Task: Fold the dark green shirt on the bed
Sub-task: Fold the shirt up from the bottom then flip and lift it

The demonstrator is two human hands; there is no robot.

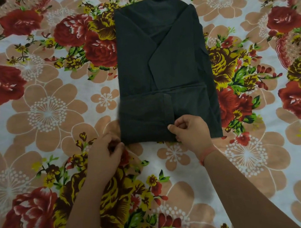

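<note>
Lying lengthwise in the middle of the flowered bedsheet (47,113), the dark green shirt (163,66) is folded into a tall, narrow rectangle. Its 2 sides are turned inward, so their slanted edges overlap on top. A horizontal fold line crosses its lower part. The right hand (190,130) grasps the near edge about midway along, with the thumb on top and the fingers curled under the cloth. The left hand (105,152) sits at the near left corner, fingers curled, pinching the fabric there. A red thread (206,153) circles the right wrist.
</note>
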